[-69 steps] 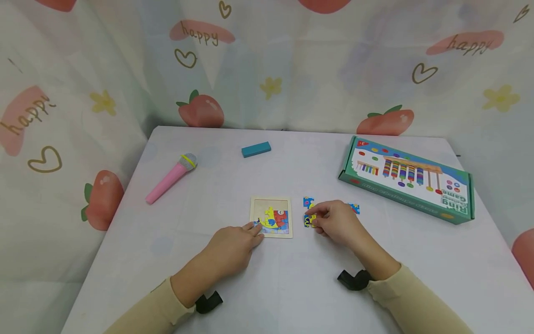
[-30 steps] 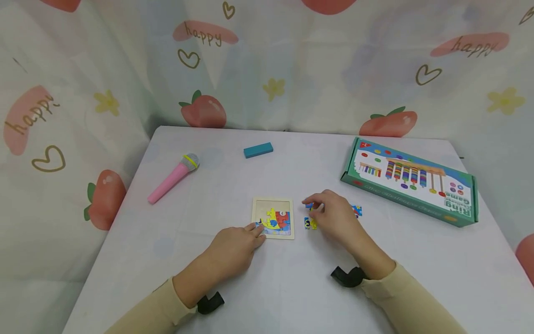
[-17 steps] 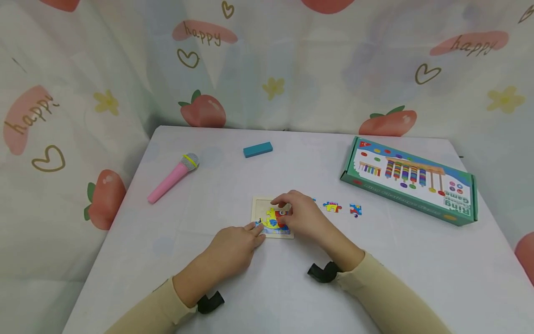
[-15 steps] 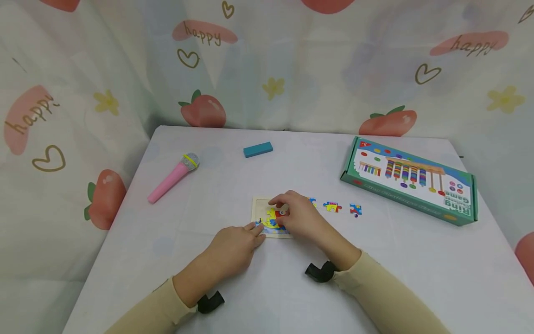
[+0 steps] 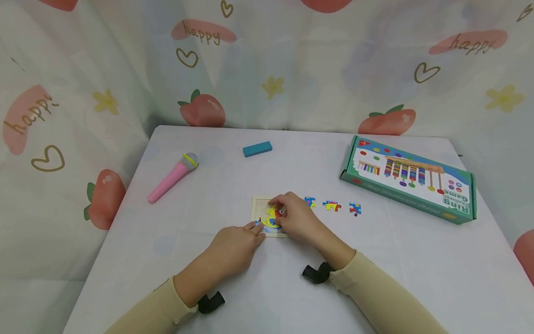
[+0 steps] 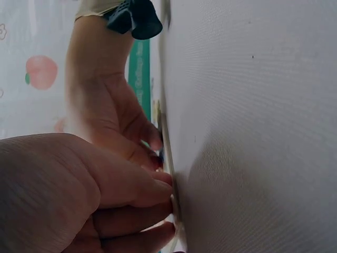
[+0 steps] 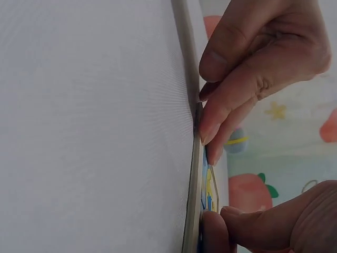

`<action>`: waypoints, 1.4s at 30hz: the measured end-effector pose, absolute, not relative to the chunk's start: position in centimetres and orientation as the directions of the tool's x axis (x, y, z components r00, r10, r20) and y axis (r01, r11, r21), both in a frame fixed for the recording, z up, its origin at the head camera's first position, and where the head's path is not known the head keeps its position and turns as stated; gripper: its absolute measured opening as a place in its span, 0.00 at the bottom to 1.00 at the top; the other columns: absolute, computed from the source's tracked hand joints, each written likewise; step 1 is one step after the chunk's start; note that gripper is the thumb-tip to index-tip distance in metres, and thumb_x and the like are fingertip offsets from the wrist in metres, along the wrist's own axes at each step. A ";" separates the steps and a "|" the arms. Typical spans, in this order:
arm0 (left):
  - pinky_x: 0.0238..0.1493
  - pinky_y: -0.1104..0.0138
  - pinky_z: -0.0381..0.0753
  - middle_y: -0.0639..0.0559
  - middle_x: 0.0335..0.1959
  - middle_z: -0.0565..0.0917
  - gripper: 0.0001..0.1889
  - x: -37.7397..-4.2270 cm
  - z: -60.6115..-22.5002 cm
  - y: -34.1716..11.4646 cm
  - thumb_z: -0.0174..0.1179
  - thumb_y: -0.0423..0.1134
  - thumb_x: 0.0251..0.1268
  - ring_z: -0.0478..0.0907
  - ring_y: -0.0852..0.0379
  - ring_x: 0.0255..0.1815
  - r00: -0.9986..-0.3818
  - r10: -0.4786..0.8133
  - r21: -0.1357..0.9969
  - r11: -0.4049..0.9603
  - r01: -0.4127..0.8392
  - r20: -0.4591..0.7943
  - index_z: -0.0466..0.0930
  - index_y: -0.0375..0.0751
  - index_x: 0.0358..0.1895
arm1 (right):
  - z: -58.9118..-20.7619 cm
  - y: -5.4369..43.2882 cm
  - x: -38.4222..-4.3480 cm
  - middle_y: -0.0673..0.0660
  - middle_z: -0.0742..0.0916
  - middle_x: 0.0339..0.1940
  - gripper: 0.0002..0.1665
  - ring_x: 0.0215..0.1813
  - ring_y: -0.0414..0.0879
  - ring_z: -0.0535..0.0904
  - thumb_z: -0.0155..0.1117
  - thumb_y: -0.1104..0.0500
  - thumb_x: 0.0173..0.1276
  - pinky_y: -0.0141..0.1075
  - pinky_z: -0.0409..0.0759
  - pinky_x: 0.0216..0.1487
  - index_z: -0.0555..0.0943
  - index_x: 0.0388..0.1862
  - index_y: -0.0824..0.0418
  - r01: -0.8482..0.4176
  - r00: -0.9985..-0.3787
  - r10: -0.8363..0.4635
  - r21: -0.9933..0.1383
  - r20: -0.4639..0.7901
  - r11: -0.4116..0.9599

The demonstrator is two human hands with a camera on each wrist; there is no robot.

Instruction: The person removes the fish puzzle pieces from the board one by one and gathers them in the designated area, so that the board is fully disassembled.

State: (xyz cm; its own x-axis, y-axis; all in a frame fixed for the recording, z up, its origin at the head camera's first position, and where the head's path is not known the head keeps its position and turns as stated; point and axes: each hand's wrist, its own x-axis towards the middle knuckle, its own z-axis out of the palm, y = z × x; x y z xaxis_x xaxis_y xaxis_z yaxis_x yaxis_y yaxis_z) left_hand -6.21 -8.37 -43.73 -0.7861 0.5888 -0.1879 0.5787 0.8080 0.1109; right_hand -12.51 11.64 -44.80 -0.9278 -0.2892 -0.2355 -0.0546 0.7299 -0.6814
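Note:
A small square wooden puzzle board (image 5: pixel 260 205) lies mid-table, with a yellow, red and blue picture (image 5: pixel 271 214) filling its lower part. My left hand (image 5: pixel 232 248) rests its extended fingers on the board's near left corner; in the right wrist view its fingertips (image 7: pixel 213 124) press on the edge. Over the board's right side, my right hand (image 5: pixel 299 218) pinches a puzzle piece between thumb and fingertips, mostly hidden by the hand. In the left wrist view, a dark, colourful bit (image 6: pixel 161 157) shows at those fingertips. Right of the board lie a blue-yellow piece (image 5: pixel 309 202), a yellow-red piece (image 5: pixel 332 206) and a blue-red piece (image 5: pixel 355 209).
A green game box (image 5: pixel 409 180) lies at the back right of the white table. Further back is a blue block (image 5: pixel 257 149), and a pink toy microphone (image 5: pixel 173 178) lies at the left. A patterned curtain (image 5: pixel 317 69) hangs behind the table.
My right hand has picked up the yellow and black puzzle piece from beside the board and moved left over the board. My left hand has stayed on the corner.

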 end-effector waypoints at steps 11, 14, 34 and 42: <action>0.64 0.61 0.87 0.49 0.66 0.89 0.17 -5.9 -43.7 -7.8 0.69 0.39 0.73 0.84 0.50 0.71 -0.739 0.673 0.027 0.740 0.672 -0.038 0.89 0.41 0.62 | -45.1 11.5 -12.2 0.55 0.83 0.51 0.23 0.44 0.47 0.77 0.74 0.65 0.71 0.37 0.81 0.47 0.87 0.64 0.56 -0.063 -0.933 -0.280 -0.661 -0.228 0.748; 0.65 0.60 0.87 0.48 0.68 0.87 0.19 -5.8 -43.7 -7.7 0.67 0.38 0.75 0.83 0.50 0.72 -0.724 0.689 0.064 0.724 0.687 -0.032 0.87 0.41 0.65 | -45.1 11.4 -12.1 0.55 0.83 0.51 0.24 0.46 0.47 0.77 0.75 0.64 0.70 0.38 0.81 0.49 0.86 0.65 0.56 -0.059 -0.933 -0.275 -0.652 -0.234 0.756; 0.55 0.57 0.91 0.54 0.75 0.81 0.22 -6.1 -44.1 -7.4 0.62 0.39 0.77 0.77 0.54 0.78 -0.742 0.647 0.156 0.762 0.629 -0.172 0.84 0.48 0.71 | -45.0 11.3 -12.0 0.55 0.81 0.50 0.19 0.42 0.47 0.78 0.70 0.66 0.74 0.36 0.80 0.44 0.84 0.61 0.54 -0.024 -0.935 -0.258 -0.684 -0.242 0.729; 0.57 0.56 0.91 0.54 0.75 0.81 0.22 -6.4 -44.0 -7.5 0.61 0.38 0.76 0.78 0.55 0.77 -0.749 0.633 0.193 0.774 0.603 -0.196 0.84 0.52 0.71 | -45.4 11.5 -11.9 0.57 0.80 0.43 0.13 0.35 0.49 0.80 0.65 0.65 0.79 0.34 0.86 0.34 0.86 0.55 0.52 0.131 -0.937 -0.196 -0.812 -0.289 0.569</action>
State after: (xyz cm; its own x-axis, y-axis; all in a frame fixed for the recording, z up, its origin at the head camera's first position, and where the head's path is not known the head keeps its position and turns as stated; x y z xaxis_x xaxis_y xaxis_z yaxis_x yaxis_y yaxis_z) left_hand -6.40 -7.52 -43.97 -0.7491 0.6326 -0.1964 0.6031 0.7740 0.1928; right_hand -11.95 11.48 -45.43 -0.9371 -0.1961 -0.2887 0.1311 0.5688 -0.8119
